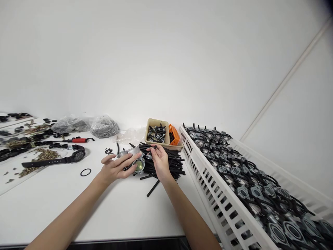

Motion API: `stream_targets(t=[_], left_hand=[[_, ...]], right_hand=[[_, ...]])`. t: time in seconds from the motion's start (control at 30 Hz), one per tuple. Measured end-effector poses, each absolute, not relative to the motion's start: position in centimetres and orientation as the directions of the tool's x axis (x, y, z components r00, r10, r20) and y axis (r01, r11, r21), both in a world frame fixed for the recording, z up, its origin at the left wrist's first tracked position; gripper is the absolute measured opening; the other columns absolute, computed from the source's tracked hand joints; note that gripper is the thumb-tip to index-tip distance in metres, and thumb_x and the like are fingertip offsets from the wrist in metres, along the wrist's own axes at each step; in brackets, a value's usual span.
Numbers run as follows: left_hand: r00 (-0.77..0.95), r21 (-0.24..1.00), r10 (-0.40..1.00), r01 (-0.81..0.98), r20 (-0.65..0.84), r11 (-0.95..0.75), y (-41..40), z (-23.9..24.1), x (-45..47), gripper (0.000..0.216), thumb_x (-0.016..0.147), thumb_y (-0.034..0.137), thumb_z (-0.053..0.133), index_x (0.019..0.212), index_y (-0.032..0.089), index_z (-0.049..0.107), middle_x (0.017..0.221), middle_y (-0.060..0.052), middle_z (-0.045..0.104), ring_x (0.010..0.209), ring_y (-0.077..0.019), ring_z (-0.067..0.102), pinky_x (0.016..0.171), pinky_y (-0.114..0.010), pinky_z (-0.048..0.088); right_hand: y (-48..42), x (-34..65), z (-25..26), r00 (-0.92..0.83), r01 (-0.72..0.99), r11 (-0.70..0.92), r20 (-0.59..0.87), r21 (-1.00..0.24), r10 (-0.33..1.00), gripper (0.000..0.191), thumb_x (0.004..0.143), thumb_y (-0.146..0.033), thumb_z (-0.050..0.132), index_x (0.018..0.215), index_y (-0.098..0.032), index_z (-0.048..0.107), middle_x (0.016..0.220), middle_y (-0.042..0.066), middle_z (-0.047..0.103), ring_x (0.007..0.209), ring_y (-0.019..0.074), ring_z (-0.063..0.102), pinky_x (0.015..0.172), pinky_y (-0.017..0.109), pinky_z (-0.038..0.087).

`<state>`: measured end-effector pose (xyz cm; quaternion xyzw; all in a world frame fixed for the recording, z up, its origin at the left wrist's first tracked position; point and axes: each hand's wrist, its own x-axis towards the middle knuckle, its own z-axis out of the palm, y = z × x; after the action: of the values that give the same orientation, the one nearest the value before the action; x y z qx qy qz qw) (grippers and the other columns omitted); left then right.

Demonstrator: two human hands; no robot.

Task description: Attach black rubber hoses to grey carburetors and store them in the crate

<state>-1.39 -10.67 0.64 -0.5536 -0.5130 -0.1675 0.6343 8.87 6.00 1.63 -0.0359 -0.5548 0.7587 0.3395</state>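
My left hand [118, 167] lies over a silver metal carburetor [139, 166], its fingers extended across the body and holding it above the white table. The carburetor's round opening, yellowish inside, faces up toward me. Close to its right side, my right hand [160, 161] pinches a small cap [149, 156] with a grey metal base and a black rubber top. Beneath and behind both hands spreads a pile of black rubber tubes [173, 161]. Similar caps fill a cream bin [146, 133] just beyond the pile.
A white slatted crate [208, 166] of carburetors stands at right. An orange basket [177, 137] sits beside the bin. Left are a black wristwatch [78, 155], a red-handled tool [79, 140], a rubber ring [85, 172], brass parts [47, 154] and a plastic bag [104, 126] of parts.
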Motion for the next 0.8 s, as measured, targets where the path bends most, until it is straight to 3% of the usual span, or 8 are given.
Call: stream_targets(t=[0.13,0.23,0.3,0.4,0.6,0.8], left_hand=[[0.259,-0.382,0.367,0.868,0.893,0.317,-10.4,0.7,-1.8,0.033,0.079,0.017,0.068,0.104,0.028,0.050,0.097,0.003,0.076,0.083,-0.0176,0.067,0.077,-0.036,0.033],[0.056,-0.204,0.415,0.925,0.908,0.320,-10.2,0.6,-1.9,0.045,0.074,0.041,0.068,0.110,0.021,0.050,0.089,-0.007,0.075,0.072,-0.0229,0.067,0.076,-0.041,0.035],[-0.084,-0.066,0.458,0.951,0.885,0.301,-9.9,0.5,-1.6,0.057,0.067,0.054,0.069,0.109,0.020,0.050,0.088,-0.008,0.074,0.069,-0.0244,0.067,0.078,-0.043,0.037],[-0.197,0.062,0.485,0.958,0.852,0.279,-9.7,0.2,-1.3,0.061,0.064,0.058,0.070,0.107,0.020,0.050,0.090,-0.008,0.073,0.073,-0.0270,0.068,0.081,-0.045,0.038],[-0.219,0.083,0.467,0.952,0.857,0.293,-9.8,0.3,-0.8,0.062,0.064,0.058,0.070,0.108,0.019,0.049,0.089,-0.008,0.073,0.070,-0.0274,0.068,0.081,-0.047,0.040],[-0.166,0.028,0.454,0.955,0.875,0.294,-9.8,0.7,0.3,0.060,0.065,0.056,0.068,0.107,0.019,0.048,0.085,-0.007,0.073,0.068,-0.0275,0.069,0.078,-0.046,0.040]], right_hand=[[5.7,9.1,2.0,-0.758,-0.458,-0.147,0.298,-0.877,0.580,0.032,0.073,-0.040,0.076,0.094,-0.020,0.063,0.079,0.002,0.074,0.078,0.0150,0.068,0.067,0.024,0.052],[5.5,9.2,2.2,-0.732,-0.460,-0.092,0.319,-0.883,0.602,0.030,0.074,-0.039,0.075,0.093,-0.020,0.061,0.079,0.003,0.075,0.077,0.0161,0.069,0.064,0.025,0.054],[5.5,9.2,2.2,-0.710,-0.470,-0.042,0.349,-0.882,0.611,0.029,0.074,-0.039,0.075,0.092,-0.020,0.061,0.080,0.004,0.075,0.079,0.0178,0.070,0.063,0.026,0.055],[5.4,9.3,2.1,-0.681,-0.486,0.028,0.399,-0.874,0.614,0.027,0.074,-0.038,0.074,0.090,-0.020,0.062,0.083,0.006,0.075,0.083,0.0200,0.071,0.064,0.028,0.057],[4.6,9.6,2.1,-0.623,-0.542,0.144,0.511,-0.828,0.593,0.016,0.077,-0.029,0.072,0.089,-0.020,0.065,0.088,0.005,0.075,0.080,0.0185,0.071,0.075,0.031,0.057],[4.1,10.5,2.0,-0.570,-0.530,0.407,0.668,-0.744,0.479,0.010,0.083,-0.026,0.066,0.091,-0.023,0.072,0.091,0.004,0.075,0.086,0.0203,0.070,0.080,0.034,0.056]])
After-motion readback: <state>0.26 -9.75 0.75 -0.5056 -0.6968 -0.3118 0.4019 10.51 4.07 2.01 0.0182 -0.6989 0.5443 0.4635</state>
